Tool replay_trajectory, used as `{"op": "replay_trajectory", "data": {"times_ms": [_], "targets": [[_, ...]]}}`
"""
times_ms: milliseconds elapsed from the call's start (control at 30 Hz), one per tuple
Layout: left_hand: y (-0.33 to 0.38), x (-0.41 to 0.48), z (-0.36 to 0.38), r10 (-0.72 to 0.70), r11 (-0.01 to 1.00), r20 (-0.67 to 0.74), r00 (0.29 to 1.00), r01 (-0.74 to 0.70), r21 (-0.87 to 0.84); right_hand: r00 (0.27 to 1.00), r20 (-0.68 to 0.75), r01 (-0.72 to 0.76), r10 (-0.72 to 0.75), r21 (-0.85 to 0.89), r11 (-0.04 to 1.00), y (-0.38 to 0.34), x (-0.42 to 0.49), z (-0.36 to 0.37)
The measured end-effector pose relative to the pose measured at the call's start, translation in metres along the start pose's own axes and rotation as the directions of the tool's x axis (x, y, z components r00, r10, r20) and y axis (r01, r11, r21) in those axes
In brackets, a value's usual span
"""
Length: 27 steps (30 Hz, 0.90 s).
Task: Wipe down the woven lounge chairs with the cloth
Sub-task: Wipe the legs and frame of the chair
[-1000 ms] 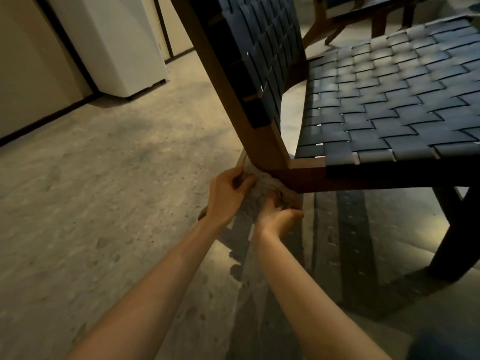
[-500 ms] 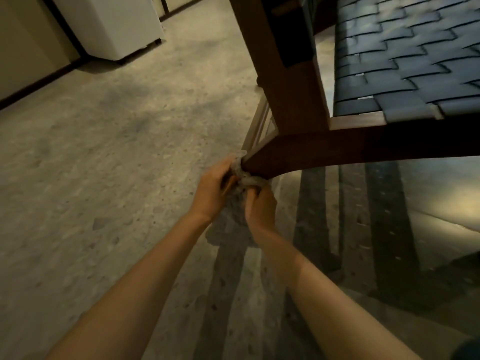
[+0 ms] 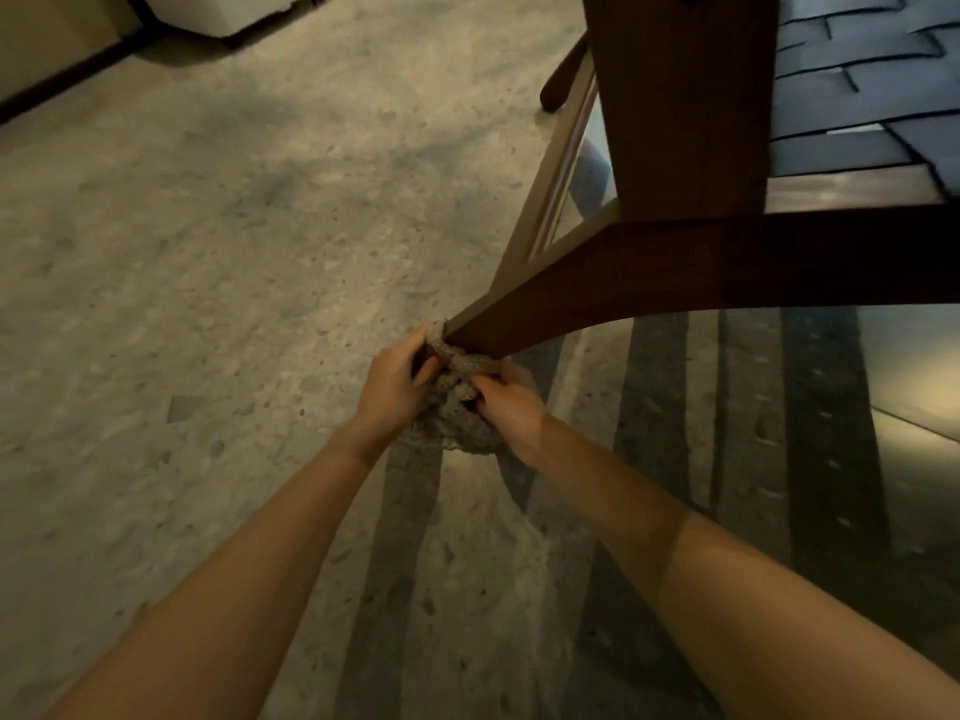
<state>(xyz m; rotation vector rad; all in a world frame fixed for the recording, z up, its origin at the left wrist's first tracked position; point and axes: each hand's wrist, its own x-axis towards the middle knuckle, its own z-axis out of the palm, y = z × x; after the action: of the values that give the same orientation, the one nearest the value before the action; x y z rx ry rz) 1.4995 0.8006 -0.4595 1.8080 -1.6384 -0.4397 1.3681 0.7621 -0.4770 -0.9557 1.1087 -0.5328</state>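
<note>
A lounge chair with a dark wooden frame (image 3: 675, 272) and a dark blue woven seat (image 3: 852, 96) fills the upper right. Its rear leg slopes down to the left toward the floor. A crumpled grey cloth (image 3: 457, 407) is wrapped around the lower end of that leg. My left hand (image 3: 395, 381) grips the cloth on its left side. My right hand (image 3: 511, 402) grips it from the right. The leg's foot is hidden by the cloth and my hands.
Speckled stone floor (image 3: 208, 304) stretches to the left and below. A white cabinet (image 3: 228, 7) stands at the top left against a wall with a dark skirting. A second thin chair leg (image 3: 558, 148) runs behind the frame. Striped shadows lie under the chair.
Both hands have slid the cloth down the rear leg from the seat joint toward the floor. My view has tilted downward and closer.
</note>
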Motion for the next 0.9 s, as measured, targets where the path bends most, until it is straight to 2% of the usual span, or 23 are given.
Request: {"op": "replay_trajectory", "data": {"times_ms": [133,200,267,333,400,467,500,567,600,667,733,833,900], "targets": [[0.023,-0.003,-0.001,-0.029,0.993,-0.1,0.995,0.017,-0.118,0.986,-0.132,0.123,-0.1,0.183,0.975,-0.001,-0.021,0.001],[0.04,-0.004,0.0,-0.015,0.987,-0.153,0.988,-0.01,-0.162,0.942,-0.275,0.229,-0.195,0.097,0.969,-0.009,-0.033,-0.001],[0.06,-0.002,0.001,-0.017,0.989,-0.225,0.974,-0.017,-0.15,0.864,-0.379,0.317,-0.33,-0.099,0.943,-0.019,-0.046,-0.011],[0.082,0.0,0.004,-0.044,0.989,-0.297,0.954,0.0,-0.145,0.811,-0.404,0.376,-0.423,-0.193,0.906,-0.03,-0.062,-0.024],[0.108,0.0,0.004,-0.074,0.981,-0.359,0.93,0.003,-0.194,0.784,-0.418,0.425,-0.459,-0.176,0.888,-0.042,-0.079,-0.037],[0.134,-0.002,0.004,-0.067,0.956,-0.396,0.916,-0.055,-0.29,0.764,-0.473,0.453,-0.439,-0.093,0.887,-0.055,-0.094,-0.046],[0.148,-0.003,0.004,-0.06,0.944,-0.419,0.906,-0.085,-0.318,0.766,-0.51,0.457,-0.391,0.006,0.889,-0.06,-0.098,-0.05],[0.173,-0.001,0.003,-0.071,0.937,-0.461,0.885,-0.099,-0.334,0.799,-0.543,0.449,-0.257,0.255,0.857,-0.07,-0.109,-0.059],[0.184,-0.001,0.003,-0.094,0.935,-0.469,0.878,-0.083,-0.344,0.815,-0.54,0.42,-0.21,0.302,0.856,-0.073,-0.114,-0.064],[0.203,-0.005,0.004,-0.14,0.933,-0.48,0.866,-0.047,-0.357,0.819,-0.541,0.358,-0.19,0.225,0.906,-0.075,-0.124,-0.074],[0.212,-0.013,0.006,-0.172,0.93,-0.512,0.841,-0.032,-0.366,0.793,-0.551,0.338,-0.259,0.044,0.94,-0.073,-0.137,-0.082],[0.206,-0.03,0.006,-0.232,0.921,-0.512,0.827,0.017,-0.389,0.77,-0.468,0.396,-0.433,-0.181,0.9,-0.067,-0.155,-0.095],[0.197,-0.039,0.009,-0.251,0.915,-0.444,0.86,0.062,-0.399,0.796,-0.373,0.415,-0.476,-0.236,0.879,-0.067,-0.162,-0.106]]}}
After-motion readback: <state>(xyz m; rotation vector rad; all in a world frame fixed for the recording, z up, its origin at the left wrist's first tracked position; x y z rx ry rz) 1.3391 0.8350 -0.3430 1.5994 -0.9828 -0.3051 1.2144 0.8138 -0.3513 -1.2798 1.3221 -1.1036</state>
